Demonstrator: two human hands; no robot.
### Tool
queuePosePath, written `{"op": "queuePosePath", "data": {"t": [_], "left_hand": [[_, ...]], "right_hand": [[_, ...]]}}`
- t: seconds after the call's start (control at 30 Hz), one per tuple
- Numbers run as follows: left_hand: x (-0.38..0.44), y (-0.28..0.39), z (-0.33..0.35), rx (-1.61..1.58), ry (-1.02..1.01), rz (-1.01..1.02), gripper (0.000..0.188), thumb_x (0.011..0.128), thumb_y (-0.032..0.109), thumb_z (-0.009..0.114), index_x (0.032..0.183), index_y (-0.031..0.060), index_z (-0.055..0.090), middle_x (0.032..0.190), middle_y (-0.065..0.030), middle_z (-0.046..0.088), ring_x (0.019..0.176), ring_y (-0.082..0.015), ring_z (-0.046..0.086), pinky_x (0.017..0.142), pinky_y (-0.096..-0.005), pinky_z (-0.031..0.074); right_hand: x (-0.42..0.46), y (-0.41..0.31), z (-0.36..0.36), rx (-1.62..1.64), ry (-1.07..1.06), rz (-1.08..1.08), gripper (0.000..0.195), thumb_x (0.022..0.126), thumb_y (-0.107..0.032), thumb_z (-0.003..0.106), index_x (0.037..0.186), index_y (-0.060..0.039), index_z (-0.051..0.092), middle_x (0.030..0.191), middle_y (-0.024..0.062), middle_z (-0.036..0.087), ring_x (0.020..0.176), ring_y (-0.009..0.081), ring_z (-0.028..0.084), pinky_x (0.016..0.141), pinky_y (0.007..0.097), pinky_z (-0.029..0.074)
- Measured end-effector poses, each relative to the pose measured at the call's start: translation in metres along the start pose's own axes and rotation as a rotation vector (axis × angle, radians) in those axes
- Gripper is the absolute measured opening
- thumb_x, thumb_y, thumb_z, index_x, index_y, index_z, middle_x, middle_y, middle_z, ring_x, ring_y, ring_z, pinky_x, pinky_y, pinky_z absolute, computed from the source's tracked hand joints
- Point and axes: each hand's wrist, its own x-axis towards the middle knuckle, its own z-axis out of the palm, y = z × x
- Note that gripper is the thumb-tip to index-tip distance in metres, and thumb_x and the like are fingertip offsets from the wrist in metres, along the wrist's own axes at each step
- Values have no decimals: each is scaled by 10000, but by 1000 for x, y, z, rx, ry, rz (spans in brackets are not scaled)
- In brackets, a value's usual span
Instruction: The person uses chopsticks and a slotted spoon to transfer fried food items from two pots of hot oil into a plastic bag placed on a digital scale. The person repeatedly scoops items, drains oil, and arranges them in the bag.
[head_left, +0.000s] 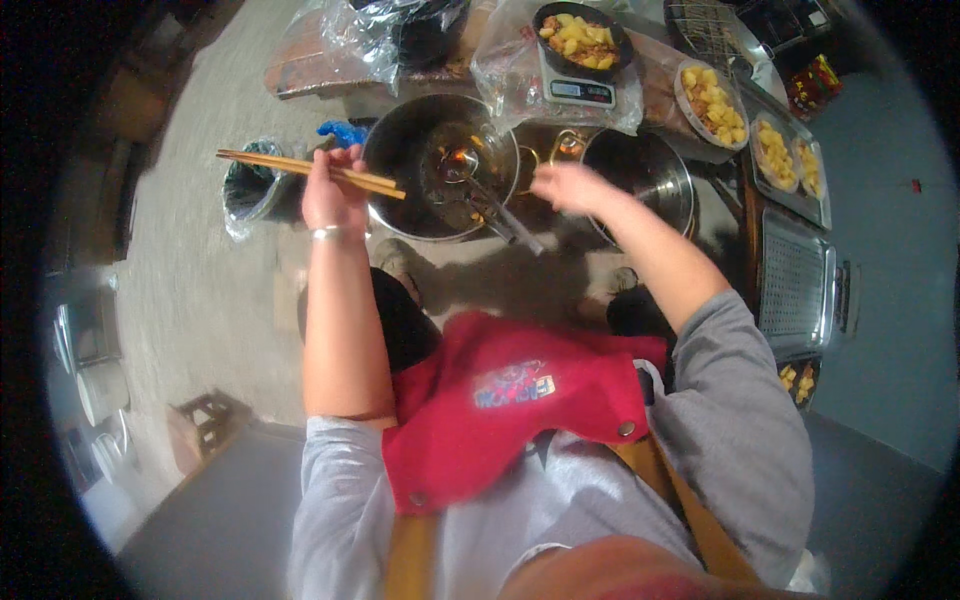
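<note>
My left hand (335, 187) holds a pair of wooden chopsticks (270, 161) level, beside the left rim of a large dark pot (390, 172). Inside that pot are dark liquid, food bits and a metal ladle (499, 206) whose handle leans over the near rim. My right hand (566, 187), slightly blurred, hovers between this pot and a second metal pot (675, 180); nothing is seen in it, and its fingers are not clear. Beyond the pots, a black bowl (577, 41) of yellow chunks and reddish food rests on a digital scale (581, 91).
A plastic-lined bin (259, 187) and a blue item (341, 133) stand left of the large pot. To the right are an oval container of food (712, 105), a tray (821, 180) with more containers and a perforated metal tray (799, 277). Clear plastic covers part of the far table.
</note>
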Motion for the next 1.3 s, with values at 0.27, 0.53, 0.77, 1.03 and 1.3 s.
{"op": "queuePosePath", "data": {"t": [0.27,0.53,0.77,1.03,1.3], "left_hand": [[-7,-9,27,51,-9,-4,255,940,236,403,813,31,484,821,-138,563,687,-213,504,654,-305,435],[-1,-17,30,115,-24,-54,251,928,270,438,811,58,504,846,-138,590,653,-194,508,642,-289,429],[-3,-19,33,148,2,-75,270,930,283,434,816,52,512,841,-124,578,671,-193,505,651,-280,429],[0,-22,31,144,-7,-83,254,931,256,437,814,44,512,844,-127,581,675,-202,503,650,-281,430],[1,-27,31,195,9,-63,263,929,281,434,806,60,503,842,-130,596,657,-191,506,643,-290,426]], "right_hand": [[97,73,-128,1180,592,411,372,906,-304,456,1150,-24,433,922,160,596,715,209,622,451,276,437],[146,70,-127,1316,817,348,306,841,-139,550,1095,0,451,956,134,545,769,224,587,567,323,509],[153,50,-113,1770,905,185,298,759,-114,586,1011,-25,454,938,113,495,711,205,515,649,344,512],[159,60,-126,1976,610,102,259,769,-94,501,1024,-52,481,947,113,522,762,236,508,650,318,455],[140,61,-104,2203,593,-159,258,713,-59,479,969,-30,469,985,114,507,833,240,495,671,334,450]]}}
